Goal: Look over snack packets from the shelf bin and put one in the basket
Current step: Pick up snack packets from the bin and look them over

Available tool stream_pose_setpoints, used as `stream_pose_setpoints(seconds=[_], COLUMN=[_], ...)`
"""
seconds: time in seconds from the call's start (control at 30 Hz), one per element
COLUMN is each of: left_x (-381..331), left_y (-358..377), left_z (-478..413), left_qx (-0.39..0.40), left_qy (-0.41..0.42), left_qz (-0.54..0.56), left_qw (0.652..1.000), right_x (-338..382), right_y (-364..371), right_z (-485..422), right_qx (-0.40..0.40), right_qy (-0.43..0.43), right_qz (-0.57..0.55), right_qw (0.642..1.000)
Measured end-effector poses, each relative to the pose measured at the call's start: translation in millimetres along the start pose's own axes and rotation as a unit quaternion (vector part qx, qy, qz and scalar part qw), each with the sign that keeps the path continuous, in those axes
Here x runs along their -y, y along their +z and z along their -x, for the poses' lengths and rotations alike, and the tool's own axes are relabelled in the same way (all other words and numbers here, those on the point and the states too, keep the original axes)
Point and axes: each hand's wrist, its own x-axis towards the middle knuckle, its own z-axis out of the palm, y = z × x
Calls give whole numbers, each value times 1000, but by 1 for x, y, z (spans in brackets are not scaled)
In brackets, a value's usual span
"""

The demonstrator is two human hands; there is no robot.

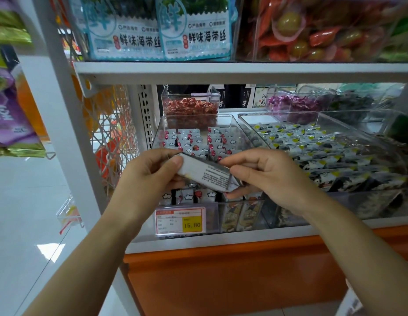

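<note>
Hands hold one snack packet (207, 175) above the clear shelf bin (238, 126): left hand (150, 176) pinches its left end, right hand (264, 174) pinches its right end, printed back facing up.

A white shelf board (244, 71) runs across near the top. A thick white post (61, 133) holds it up on the left. Just right of the post hangs a white wire grid (111, 133). A white strip with little slots (147, 115) goes up at the far back. Down low and near, there is an orange panel (221, 281). The floor (20, 201) on the left is pale and shiny, with a bright patch of light (50, 249) on it.
</note>
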Motion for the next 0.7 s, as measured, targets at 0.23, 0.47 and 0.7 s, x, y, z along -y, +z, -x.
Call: stream_pose_setpoints(seconds=[0.23, 0.47, 0.7], left_x=[3, -1, 12], left_y=[1, 2, -12], left_z=[-1, -15, -24], left_qx=[-9, -44, -29], left_qy=[7, 5, 206], left_qz=[0, 42, -481], left_qw=[1000, 998, 852], right_x=[-5, -2, -9], right_y=[4, 12, 9], right_z=[-1, -6, -20], right_qx=[-56, -109, -247], right_qy=[-35, -94, -95], right_qz=[4, 52, 43], right_qw=[998, 988, 963])
